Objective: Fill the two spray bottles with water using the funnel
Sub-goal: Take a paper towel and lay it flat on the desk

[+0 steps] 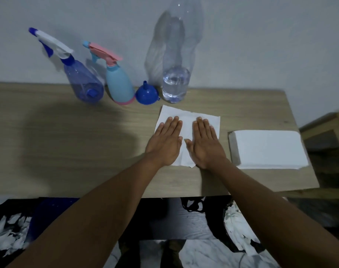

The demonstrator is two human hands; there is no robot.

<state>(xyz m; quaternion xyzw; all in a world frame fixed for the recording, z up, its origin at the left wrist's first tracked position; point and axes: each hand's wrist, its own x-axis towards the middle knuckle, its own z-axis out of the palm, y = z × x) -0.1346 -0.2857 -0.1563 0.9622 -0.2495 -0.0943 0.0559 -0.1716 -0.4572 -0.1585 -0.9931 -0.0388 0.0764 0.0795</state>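
Two spray bottles stand at the back of the wooden table: a translucent blue spray bottle with a white and blue trigger head, and a light blue spray bottle with a pink trigger head. A small blue funnel sits mouth-down right of them. Beside the funnel stands a tall clear water bottle, with water only in its lower part. My left hand and my right hand lie flat, fingers straight, side by side on a white paper napkin.
A stack of white napkins lies near the table's right edge. A wooden stool or shelf stands to the right, lower than the table. A white wall runs behind the bottles. Dark fabric and a marbled floor show below the front edge.
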